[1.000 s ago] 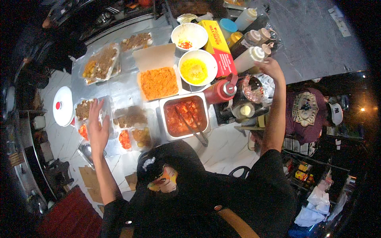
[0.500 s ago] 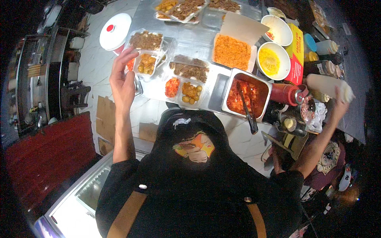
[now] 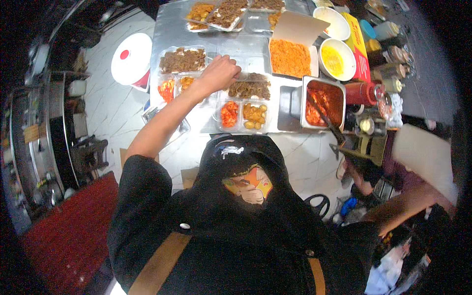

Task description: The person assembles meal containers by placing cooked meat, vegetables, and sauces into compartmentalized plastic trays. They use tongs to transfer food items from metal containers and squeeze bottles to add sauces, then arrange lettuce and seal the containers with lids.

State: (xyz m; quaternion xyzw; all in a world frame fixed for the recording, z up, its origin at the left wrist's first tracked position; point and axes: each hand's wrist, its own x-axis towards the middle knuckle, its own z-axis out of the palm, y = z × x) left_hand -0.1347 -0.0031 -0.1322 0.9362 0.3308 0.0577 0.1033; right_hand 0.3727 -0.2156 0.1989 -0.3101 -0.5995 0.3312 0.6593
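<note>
My left hand [image 3: 220,73] is closed above two clear plastic food trays, its fingers curled; whether anything is in them is hidden. Beneath my left forearm is the left tray [image 3: 183,61], with dark shredded meat and red and yellow-brown sides. The right tray [image 3: 250,89] holds meat, red kimchi-like pieces [image 3: 229,114] and glazed round potatoes [image 3: 254,116]. Clear lids [image 3: 247,51] lie open behind. Out at the far right, my right hand [image 3: 445,200] grips a pale squeeze bottle [image 3: 424,156], tilted and smeared by motion.
On the metal table [image 3: 172,29] stand an orange-filled carton [image 3: 290,58], a bowl of yellow liquid [image 3: 337,59], and a steel pan [image 3: 324,105] of red food with tongs. Several bottles [image 3: 388,32] line the right. A white-lidded pot [image 3: 132,59] is left; a person [image 3: 359,177] is lower right.
My left hand has swung right from the left tray's edge and its fingers have curled. My right hand has brought the bottle down and nearer to me. The view has shifted slightly.
</note>
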